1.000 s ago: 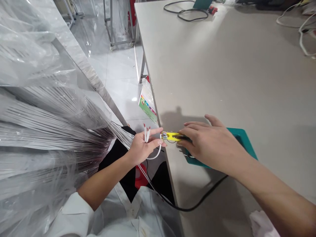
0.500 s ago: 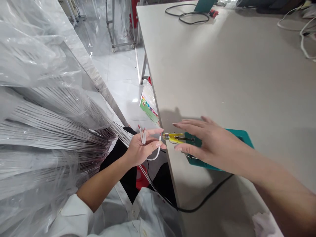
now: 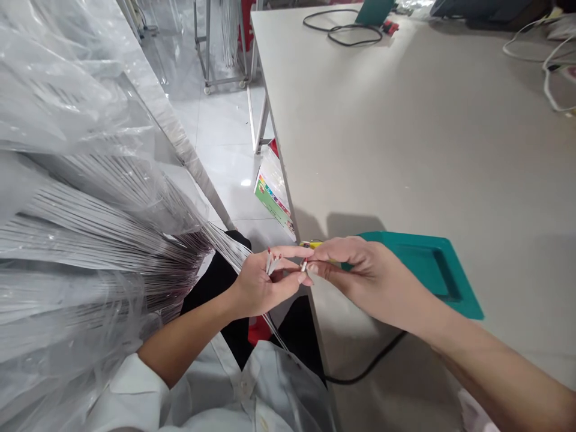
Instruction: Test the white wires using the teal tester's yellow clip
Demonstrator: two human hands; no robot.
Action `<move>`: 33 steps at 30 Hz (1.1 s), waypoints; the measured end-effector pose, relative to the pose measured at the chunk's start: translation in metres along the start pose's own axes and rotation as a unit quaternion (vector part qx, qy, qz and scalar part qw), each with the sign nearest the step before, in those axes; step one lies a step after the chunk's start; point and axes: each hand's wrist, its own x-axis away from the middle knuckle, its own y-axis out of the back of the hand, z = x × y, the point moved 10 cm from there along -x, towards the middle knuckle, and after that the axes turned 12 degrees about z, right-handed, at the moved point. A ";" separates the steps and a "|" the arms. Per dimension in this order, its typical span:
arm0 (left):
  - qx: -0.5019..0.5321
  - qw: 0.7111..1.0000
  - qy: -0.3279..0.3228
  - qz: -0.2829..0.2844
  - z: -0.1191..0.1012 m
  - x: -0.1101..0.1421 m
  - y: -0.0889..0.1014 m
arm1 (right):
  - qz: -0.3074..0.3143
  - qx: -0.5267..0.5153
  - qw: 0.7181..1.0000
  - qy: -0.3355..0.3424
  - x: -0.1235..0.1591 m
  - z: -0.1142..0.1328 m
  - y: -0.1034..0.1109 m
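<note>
My left hand (image 3: 263,282) is closed on a few thin white wires with red tips (image 3: 272,262), just off the table's near left edge. My right hand (image 3: 360,273) pinches the end of one white wire (image 3: 305,266) right beside the left fingertips. Behind the right fingers a yellow clip (image 3: 311,244) peeks out at the front of a teal box (image 3: 423,264), which lies on the grey table (image 3: 405,132). A black cable (image 3: 369,366) leaves the box toward the table edge.
Large bundles of white wires in clear plastic (image 3: 90,210) fill the left side. Between them and the table is a shiny floor with a coloured packet (image 3: 272,195). Black coiled cable (image 3: 342,27) and white cables (image 3: 549,66) lie at the table's far end.
My right hand left the yellow clip and drew back to the table edge, where it now pinches a wire end held at the left hand. The teal box is now uncovered.
</note>
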 end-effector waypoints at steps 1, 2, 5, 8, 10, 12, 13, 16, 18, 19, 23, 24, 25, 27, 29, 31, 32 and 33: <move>-0.004 1.000 -0.001 -0.005 0.000 0.000 0.000 | -0.017 0.040 0.999 0.006 0.002 0.003 0.002; -0.012 1.000 -0.006 -0.011 -0.001 0.001 0.001 | -0.030 0.076 0.997 0.009 0.004 0.007 0.003; -0.068 0.997 -0.017 -0.026 -0.005 0.003 0.003 | -0.028 0.109 0.994 0.003 0.006 0.012 0.001; -0.140 0.989 -0.046 -0.021 -0.014 0.007 0.001 | 0.014 0.033 0.999 -0.013 0.004 0.008 -0.001; -0.186 0.979 -0.087 -0.018 -0.022 0.011 0.000 | 0.048 -0.048 0.997 -0.046 0.002 -0.001 -0.004; -0.225 0.965 -0.131 -0.020 -0.032 0.017 -0.002 | 0.092 -0.156 0.979 -0.095 0.002 -0.015 -0.013; -0.238 0.959 -0.149 -0.018 -0.036 0.020 -0.003 | 0.113 -0.221 0.962 -0.116 0.003 -0.020 -0.019; -0.247 0.954 -0.170 0.010 -0.042 0.025 -0.009 | 0.153 -0.403 0.890 -0.148 0.006 -0.026 -0.040; -0.243 0.956 -0.161 0.013 -0.044 0.027 -0.010 | 0.168 -0.477 0.849 -0.151 0.009 -0.024 -0.052; -0.241 0.958 -0.152 0.001 -0.043 0.027 -0.008 | 0.170 -0.494 0.839 -0.153 0.010 -0.023 -0.056; -0.183 0.977 -0.090 -0.058 -0.032 0.024 0.006 | 0.090 -0.410 0.897 -0.140 0.014 -0.027 -0.040; -0.155 0.983 -0.070 -0.062 -0.027 0.022 0.007 | 0.049 -0.358 0.923 -0.130 0.015 -0.027 -0.028; -0.130 0.988 -0.053 -0.063 -0.023 0.020 0.008 | 0.012 -0.300 0.947 -0.116 0.016 -0.025 -0.017; -0.099 0.993 -0.033 -0.061 -0.017 0.018 0.008 | -0.029 -0.178 0.981 -0.075 0.018 -0.015 -0.002; -0.096 0.994 -0.030 -0.052 -0.017 0.016 0.005 | -0.037 -0.054 0.998 -0.007 0.017 0.003 0.001; -0.114 0.992 -0.026 -0.044 -0.018 0.015 0.003 | -0.049 0.071 0.994 0.061 0.019 0.021 0.001; -0.124 0.991 -0.021 -0.042 -0.018 0.014 0.002 | -0.060 0.135 0.986 0.080 0.021 0.027 0.001; -0.130 0.991 -0.014 -0.042 -0.017 0.014 0.003 | -0.072 0.194 0.975 0.085 0.022 0.029 0.002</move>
